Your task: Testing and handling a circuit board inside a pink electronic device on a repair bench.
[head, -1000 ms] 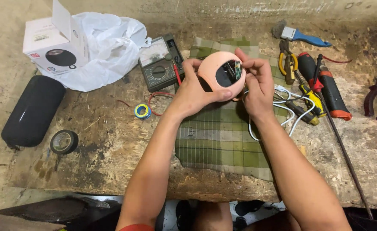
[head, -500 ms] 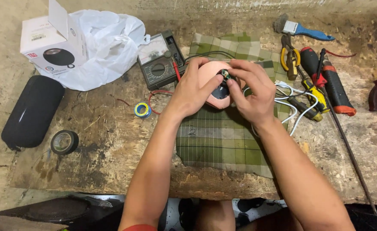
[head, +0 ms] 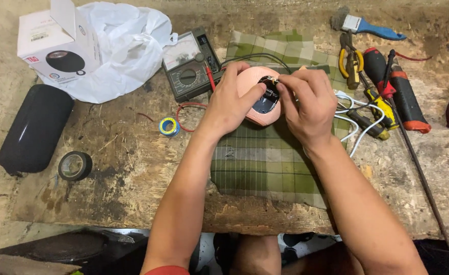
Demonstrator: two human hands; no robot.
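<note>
The left hand (head: pixel 230 104) grasps the round pink speaker (head: pixel 257 97) from its side, above the green checked cloth (head: pixel 265 168) near the far edge of the counter (head: pixel 122 168). The right hand (head: pixel 308 102) pinches a small part in its open dark middle.

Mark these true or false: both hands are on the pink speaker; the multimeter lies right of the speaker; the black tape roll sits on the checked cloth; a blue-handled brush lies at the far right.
1. Both the left hand and the right hand are on the pink round speaker. True.
2. The multimeter lies right of the speaker. False: it lies to its left.
3. The black tape roll sits on the green checked cloth. False: it sits on the bare wooden bench, far left.
4. A blue-handled brush lies at the far right. True.
</note>
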